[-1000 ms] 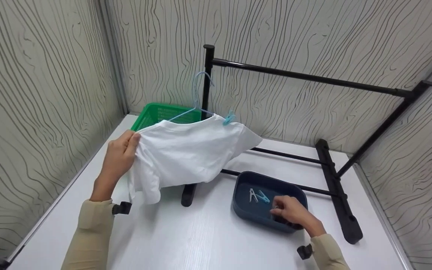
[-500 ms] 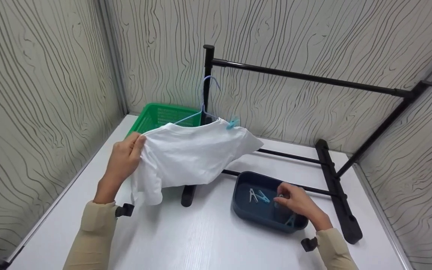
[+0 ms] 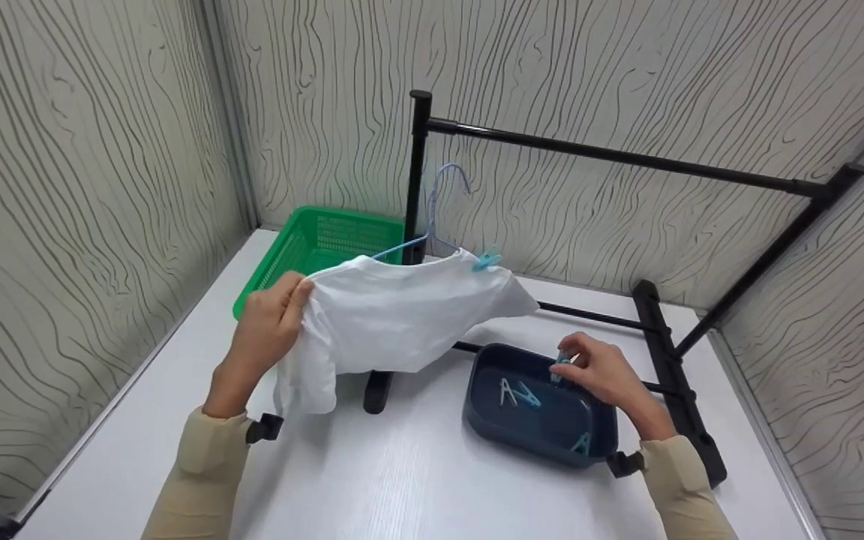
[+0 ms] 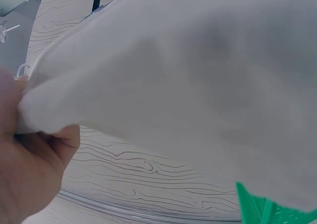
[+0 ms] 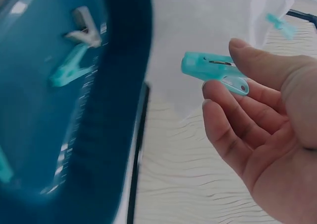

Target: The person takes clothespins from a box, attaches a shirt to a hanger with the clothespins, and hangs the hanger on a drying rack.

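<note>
I see my right hand (image 3: 604, 371) pinching one blue clip (image 5: 208, 65) by the back edge of the dark blue box (image 3: 511, 441). My left hand (image 3: 268, 319) grips the shoulder of one white shirt (image 3: 402, 315), held up on one hanger (image 3: 430, 217). A gap lies between the shirt and my right hand. The hanger's hook is in the air, below the top bar of one black rack (image 3: 612, 154). White table (image 3: 402, 465) shows in front of the box. One green basket (image 3: 274, 266) sits behind the shirt, near the back left corner. I count five clips: one pinched, one on the shirt, three in the box.
</note>
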Tool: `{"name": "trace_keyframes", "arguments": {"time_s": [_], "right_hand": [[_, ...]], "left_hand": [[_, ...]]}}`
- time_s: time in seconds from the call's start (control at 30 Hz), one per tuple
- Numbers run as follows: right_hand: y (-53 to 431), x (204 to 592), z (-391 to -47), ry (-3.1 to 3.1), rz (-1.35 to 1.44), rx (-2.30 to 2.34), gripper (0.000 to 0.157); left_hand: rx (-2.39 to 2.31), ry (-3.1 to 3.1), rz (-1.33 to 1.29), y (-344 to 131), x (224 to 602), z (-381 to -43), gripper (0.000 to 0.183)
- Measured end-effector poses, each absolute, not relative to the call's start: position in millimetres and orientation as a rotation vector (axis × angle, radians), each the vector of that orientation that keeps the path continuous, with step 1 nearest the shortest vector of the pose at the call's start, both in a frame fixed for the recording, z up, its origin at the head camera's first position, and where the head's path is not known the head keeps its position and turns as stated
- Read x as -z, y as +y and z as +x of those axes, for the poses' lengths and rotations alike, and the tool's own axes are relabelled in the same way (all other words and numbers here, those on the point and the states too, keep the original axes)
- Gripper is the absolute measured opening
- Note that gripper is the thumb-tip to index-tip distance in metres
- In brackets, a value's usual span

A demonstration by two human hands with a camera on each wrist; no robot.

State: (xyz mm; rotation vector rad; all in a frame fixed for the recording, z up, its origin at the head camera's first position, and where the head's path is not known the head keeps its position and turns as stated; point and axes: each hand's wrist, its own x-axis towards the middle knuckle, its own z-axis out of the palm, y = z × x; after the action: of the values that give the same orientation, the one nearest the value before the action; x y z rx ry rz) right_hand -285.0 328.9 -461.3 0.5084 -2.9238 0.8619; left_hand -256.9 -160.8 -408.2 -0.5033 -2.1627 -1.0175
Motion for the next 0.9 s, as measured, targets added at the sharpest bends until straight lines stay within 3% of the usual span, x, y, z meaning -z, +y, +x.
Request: {"name": "trace_keyframes", "arguments": {"time_s": [0.9], "right_hand": [[266.1, 374.2, -274.8, -2.365, 1.000, -0.866, 0.017]], "left_hand": [[1.017, -2.133, -0.592, -126.3, 410.7, -252.2, 0.011]]}}
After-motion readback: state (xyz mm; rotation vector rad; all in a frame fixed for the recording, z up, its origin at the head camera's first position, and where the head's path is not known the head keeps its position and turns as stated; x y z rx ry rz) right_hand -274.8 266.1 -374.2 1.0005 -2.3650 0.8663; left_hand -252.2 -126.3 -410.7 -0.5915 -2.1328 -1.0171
